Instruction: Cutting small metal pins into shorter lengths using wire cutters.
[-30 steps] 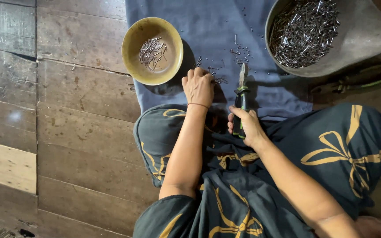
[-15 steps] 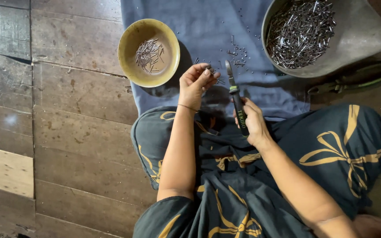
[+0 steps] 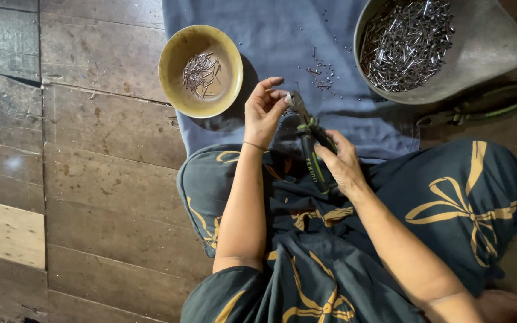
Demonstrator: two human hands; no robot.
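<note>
Risk of fingertip nipped: left hand (image 3: pixel 263 110) pinching tiny metal piece at jaws of green-handled black pliers (image 3: pixel 311 139), right hand (image 3: pixel 341 161) squeezing handles over blue cloth (image 3: pixel 282 42); cut piece flying past yellow round bowl (image 3: pixel 171 84).

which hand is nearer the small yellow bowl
Left. The left hand is just right of the yellow bowl, at the pliers' tip. The right hand grips the pliers' handles, farther right and lower.
</note>
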